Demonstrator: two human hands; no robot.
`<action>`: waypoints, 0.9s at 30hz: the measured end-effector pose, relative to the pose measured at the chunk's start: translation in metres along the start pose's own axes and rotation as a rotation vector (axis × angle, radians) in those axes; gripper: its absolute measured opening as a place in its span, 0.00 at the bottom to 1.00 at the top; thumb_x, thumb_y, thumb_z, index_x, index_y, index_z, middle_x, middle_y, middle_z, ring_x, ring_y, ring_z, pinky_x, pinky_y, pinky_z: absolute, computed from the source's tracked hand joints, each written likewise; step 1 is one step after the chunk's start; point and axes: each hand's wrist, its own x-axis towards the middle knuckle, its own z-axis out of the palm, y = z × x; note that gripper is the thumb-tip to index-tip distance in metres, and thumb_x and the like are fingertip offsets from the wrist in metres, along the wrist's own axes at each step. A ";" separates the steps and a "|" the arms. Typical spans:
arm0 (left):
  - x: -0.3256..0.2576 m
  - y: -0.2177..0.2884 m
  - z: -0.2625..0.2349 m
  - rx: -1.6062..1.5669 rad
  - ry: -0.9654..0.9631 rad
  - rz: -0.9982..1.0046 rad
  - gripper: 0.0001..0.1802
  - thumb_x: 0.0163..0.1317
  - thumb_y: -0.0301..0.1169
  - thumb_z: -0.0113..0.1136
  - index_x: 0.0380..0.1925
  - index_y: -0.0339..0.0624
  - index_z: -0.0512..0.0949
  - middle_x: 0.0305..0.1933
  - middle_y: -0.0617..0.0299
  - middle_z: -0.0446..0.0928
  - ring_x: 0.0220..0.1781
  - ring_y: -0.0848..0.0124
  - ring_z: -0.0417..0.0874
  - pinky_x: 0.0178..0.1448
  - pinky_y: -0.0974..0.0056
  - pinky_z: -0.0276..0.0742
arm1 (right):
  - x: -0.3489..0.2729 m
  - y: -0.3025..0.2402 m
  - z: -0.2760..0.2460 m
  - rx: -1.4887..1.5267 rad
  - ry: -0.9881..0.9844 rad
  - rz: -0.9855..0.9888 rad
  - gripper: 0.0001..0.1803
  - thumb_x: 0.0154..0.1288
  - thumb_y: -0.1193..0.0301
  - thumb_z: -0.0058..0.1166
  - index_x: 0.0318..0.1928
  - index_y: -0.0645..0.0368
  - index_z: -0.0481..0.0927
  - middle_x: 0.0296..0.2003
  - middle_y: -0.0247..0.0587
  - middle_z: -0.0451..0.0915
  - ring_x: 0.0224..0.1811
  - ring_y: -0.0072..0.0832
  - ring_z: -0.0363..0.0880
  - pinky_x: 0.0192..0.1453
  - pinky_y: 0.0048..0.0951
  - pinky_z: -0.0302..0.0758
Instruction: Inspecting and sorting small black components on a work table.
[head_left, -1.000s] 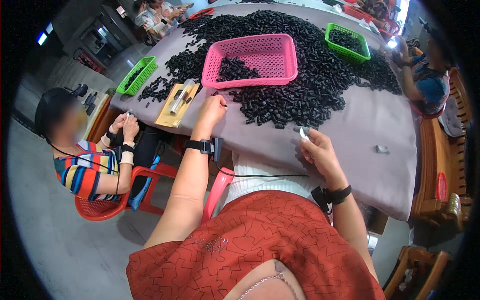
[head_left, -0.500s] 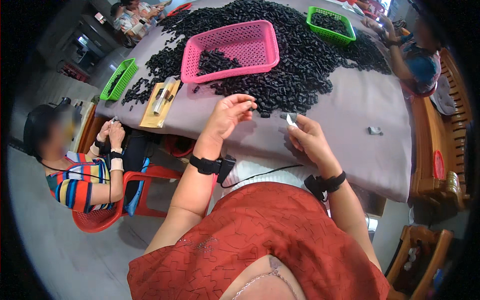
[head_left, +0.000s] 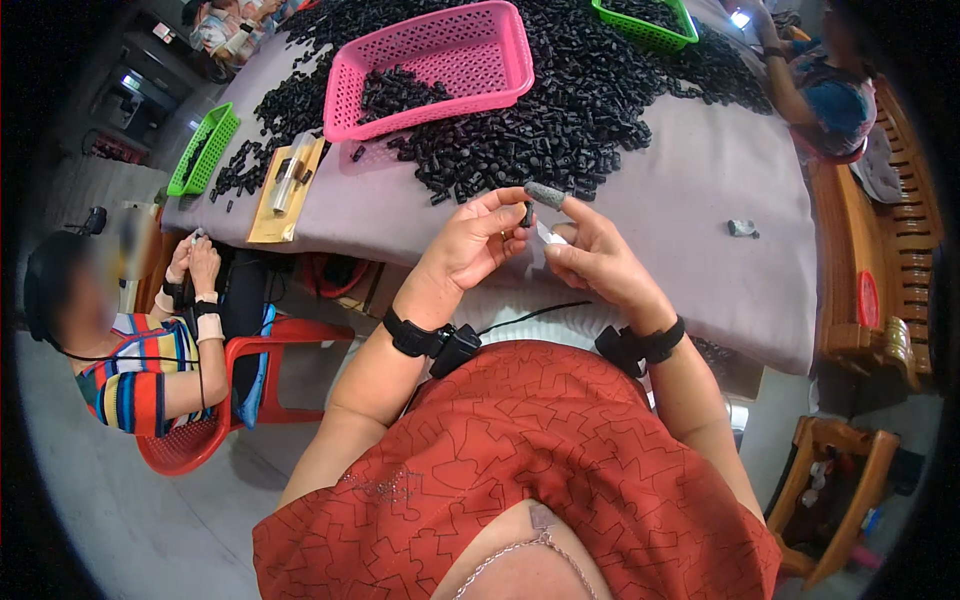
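My left hand (head_left: 468,245) is closed, pinching a small black cylindrical piece (head_left: 527,214) between thumb and forefinger. Close beside it, my right hand (head_left: 605,265) grips a small, thin, pale blade-like tool (head_left: 547,233), whose tip points toward the black piece. I cannot tell whether the two touch. A dark grey finger cover (head_left: 546,195) wraps the outstretched right forefinger, which reaches over the top of the black piece. Both hands are above the near edge of the table. Beyond them lies a large heap of similar black pieces (head_left: 520,150).
A pink basket (head_left: 430,122) holding black pieces stands on the heap. Green baskets (head_left: 206,150) (head_left: 655,38) are at left and far right. A yellow card with a clear tube (head_left: 285,190) and a small grey item (head_left: 742,229) lie on the grey cloth (head_left: 700,270). Co-workers sit around.
My hands have come together, the right moving left toward the black piece in the left. My right forefinger has stretched out over it. The whole view has shifted slightly.
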 end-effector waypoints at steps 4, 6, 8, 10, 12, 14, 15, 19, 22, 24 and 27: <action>0.002 -0.004 0.000 -0.014 -0.104 0.016 0.17 0.66 0.29 0.61 0.54 0.41 0.74 0.39 0.66 0.80 0.36 0.77 0.82 0.39 0.74 0.81 | -0.003 -0.004 0.005 -0.004 -0.022 0.025 0.33 0.68 0.70 0.55 0.71 0.56 0.59 0.24 0.25 0.70 0.21 0.11 0.64 0.22 0.14 0.60; 0.002 -0.004 0.002 -0.018 -0.107 0.006 0.17 0.66 0.29 0.61 0.54 0.41 0.74 0.39 0.65 0.80 0.35 0.77 0.82 0.39 0.74 0.81 | -0.002 -0.002 0.003 -0.008 -0.029 0.026 0.33 0.69 0.70 0.55 0.71 0.56 0.60 0.24 0.25 0.70 0.21 0.11 0.64 0.22 0.14 0.60; 0.001 -0.004 0.002 -0.021 -0.111 -0.003 0.17 0.66 0.29 0.61 0.54 0.41 0.74 0.39 0.65 0.80 0.35 0.77 0.82 0.39 0.74 0.81 | -0.002 -0.003 0.002 -0.012 -0.036 0.027 0.32 0.69 0.69 0.55 0.70 0.56 0.61 0.25 0.25 0.70 0.21 0.11 0.64 0.22 0.14 0.60; 0.001 -0.005 0.001 -0.052 -0.125 -0.006 0.17 0.66 0.29 0.60 0.54 0.40 0.74 0.39 0.64 0.80 0.35 0.77 0.82 0.39 0.75 0.82 | -0.003 -0.006 0.003 -0.045 -0.041 0.035 0.31 0.69 0.69 0.55 0.70 0.56 0.62 0.25 0.25 0.69 0.21 0.11 0.64 0.22 0.14 0.60; 0.002 -0.007 -0.003 -0.053 -0.125 -0.010 0.17 0.66 0.29 0.60 0.54 0.40 0.74 0.39 0.64 0.80 0.34 0.77 0.82 0.39 0.74 0.82 | -0.004 -0.005 0.005 -0.028 -0.037 0.034 0.30 0.69 0.69 0.54 0.70 0.56 0.62 0.25 0.24 0.70 0.21 0.11 0.64 0.22 0.14 0.60; 0.003 -0.008 -0.004 -0.055 -0.125 -0.013 0.18 0.66 0.29 0.60 0.55 0.40 0.73 0.39 0.64 0.80 0.34 0.77 0.83 0.38 0.74 0.82 | -0.003 -0.004 0.004 -0.012 -0.033 0.033 0.30 0.69 0.69 0.54 0.69 0.56 0.63 0.25 0.24 0.70 0.22 0.10 0.64 0.22 0.14 0.60; 0.003 -0.008 -0.005 -0.077 -0.130 -0.023 0.18 0.66 0.28 0.60 0.55 0.40 0.73 0.39 0.63 0.81 0.34 0.76 0.83 0.38 0.74 0.83 | -0.003 -0.002 0.001 0.001 -0.039 0.049 0.29 0.70 0.69 0.54 0.68 0.57 0.64 0.25 0.24 0.71 0.22 0.10 0.65 0.22 0.14 0.60; 0.003 -0.009 -0.005 -0.102 -0.122 -0.040 0.18 0.65 0.27 0.60 0.55 0.41 0.73 0.38 0.63 0.81 0.33 0.75 0.84 0.37 0.73 0.83 | -0.001 0.005 -0.007 -0.002 -0.064 0.065 0.25 0.71 0.67 0.54 0.65 0.58 0.67 0.25 0.23 0.72 0.22 0.09 0.65 0.22 0.13 0.60; 0.003 -0.009 -0.006 -0.112 -0.133 -0.049 0.19 0.65 0.27 0.61 0.55 0.40 0.73 0.38 0.62 0.81 0.32 0.75 0.84 0.37 0.73 0.83 | 0.001 0.004 -0.002 0.013 0.006 0.088 0.24 0.71 0.67 0.54 0.64 0.58 0.68 0.25 0.23 0.72 0.21 0.09 0.65 0.22 0.12 0.60; 0.002 -0.009 -0.005 -0.123 -0.126 -0.056 0.19 0.65 0.26 0.61 0.56 0.40 0.73 0.39 0.62 0.81 0.32 0.75 0.84 0.37 0.73 0.84 | 0.001 0.006 -0.006 0.013 -0.008 0.086 0.24 0.70 0.67 0.54 0.64 0.58 0.68 0.26 0.23 0.72 0.21 0.09 0.65 0.22 0.13 0.60; 0.002 -0.009 -0.005 -0.126 -0.117 -0.061 0.19 0.65 0.27 0.60 0.56 0.40 0.73 0.39 0.61 0.81 0.33 0.74 0.84 0.38 0.72 0.84 | 0.002 0.008 -0.007 0.035 -0.017 0.078 0.25 0.70 0.67 0.55 0.65 0.58 0.68 0.26 0.24 0.72 0.21 0.09 0.65 0.22 0.13 0.60</action>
